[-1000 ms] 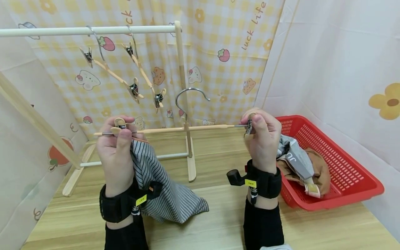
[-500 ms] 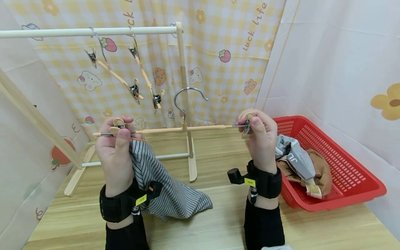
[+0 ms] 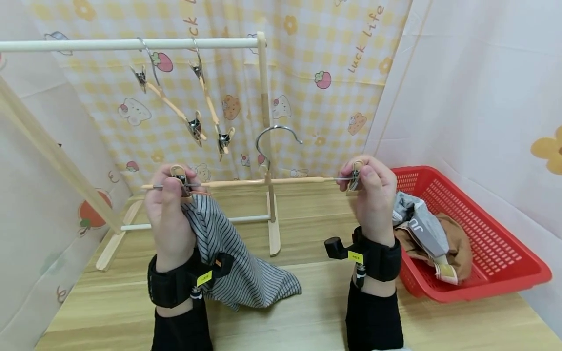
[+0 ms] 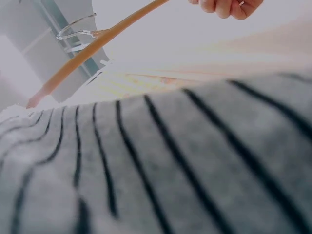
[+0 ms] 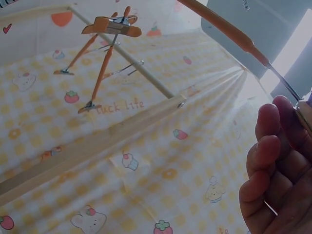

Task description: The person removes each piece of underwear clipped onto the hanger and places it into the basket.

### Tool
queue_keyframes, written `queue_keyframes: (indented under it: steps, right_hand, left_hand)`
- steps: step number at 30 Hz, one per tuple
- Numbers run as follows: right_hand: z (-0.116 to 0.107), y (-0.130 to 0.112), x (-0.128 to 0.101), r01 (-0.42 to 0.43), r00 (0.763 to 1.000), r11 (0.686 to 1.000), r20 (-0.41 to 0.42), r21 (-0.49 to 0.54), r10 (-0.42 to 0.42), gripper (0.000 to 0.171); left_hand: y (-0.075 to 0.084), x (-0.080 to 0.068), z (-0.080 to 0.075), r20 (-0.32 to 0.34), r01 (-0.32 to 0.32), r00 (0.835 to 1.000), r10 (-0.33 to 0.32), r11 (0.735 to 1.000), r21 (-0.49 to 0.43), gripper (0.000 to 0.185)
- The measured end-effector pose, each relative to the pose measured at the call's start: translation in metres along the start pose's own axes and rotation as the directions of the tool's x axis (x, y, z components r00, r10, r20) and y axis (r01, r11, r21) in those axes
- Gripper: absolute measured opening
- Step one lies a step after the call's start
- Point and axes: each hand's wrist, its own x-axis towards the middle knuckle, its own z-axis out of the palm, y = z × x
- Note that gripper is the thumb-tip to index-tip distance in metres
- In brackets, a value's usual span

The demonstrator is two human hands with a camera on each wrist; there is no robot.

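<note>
Two hands raised level above the worktop, one at each end of a wooden clip hanger (image 3: 263, 182), bar kept horizontal with metal hook (image 3: 272, 139) upward, presumably so both clips sit within reach at once. At left: left hand (image 3: 169, 204) with thumb and fingers squeezing left clip (image 3: 179, 176), jaws seemingly held apart over the top edge of striped cloth (image 3: 237, 263); cloth bunched against the palm, remainder trailing down onto the worktop near its front edge, so weight carried by the table rather than the clip. Left wrist view filled by the grey black-striped fabric; hanger bar visible beyond. Centre: small wooden rack (image 3: 263, 122) standing toward the back edge, top rail (image 3: 123, 44) carrying two more clip hangers (image 3: 193, 102), tilted, nothing clipped on. At right: right hand (image 3: 373, 195) pinching right clip (image 3: 354, 174) between thumb and curled fingers, nothing in that clip; grip judged as steadying the free end. Far right: red basket (image 3: 491, 243) at the right edge of the worktop, holding grey and brown garments (image 3: 432, 234), close to the right hand.
</note>
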Motion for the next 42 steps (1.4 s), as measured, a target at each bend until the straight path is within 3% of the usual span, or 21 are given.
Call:
queue_keyframes:
  steps: [5, 12, 24, 30, 36, 42]
  right_hand:
    - [-0.002, -0.001, 0.000, 0.012, 1.000, 1.000, -0.021, -0.014, -0.012, 0.028]
    - [-0.005, -0.002, 0.001, 0.014, 0.999, 1.000, -0.041, -0.012, -0.014, 0.029]
    - [-0.007, -0.003, -0.001, 0.010, 0.999, 0.997, -0.043, -0.074, -0.013, 0.032]
    - [-0.006, -0.009, -0.001, -0.076, 0.996, 0.984, -0.065, -0.161, 0.066, 0.044]
    - [-0.007, -0.012, -0.001, -0.169, 0.985, 0.970, -0.067, -0.174, 0.160, 0.046]
    - [-0.007, -0.010, -0.001, -0.137, 0.990, 0.972, -0.069, -0.190, 0.125, 0.046]
  left_hand:
    - [0.001, 0.001, -0.003, 0.006, 0.026, 1.000, -0.026, 1.000, -0.015, 0.038]
    - [0.001, 0.000, -0.004, 0.023, 0.050, 0.998, -0.051, 0.998, 0.031, 0.016]
    - [-0.004, 0.003, -0.001, 0.100, 0.022, 0.995, -0.020, 1.000, -0.009, 0.027]
    - [-0.004, 0.004, -0.003, 0.122, -0.020, 0.992, 0.016, 0.999, 0.031, 0.032]
    - [-0.004, 0.005, -0.003, 0.112, -0.034, 0.993, 0.025, 0.997, 0.074, 0.033]
    - [-0.004, 0.004, -0.001, 0.081, -0.029, 0.996, 0.022, 0.996, 0.080, 0.029]
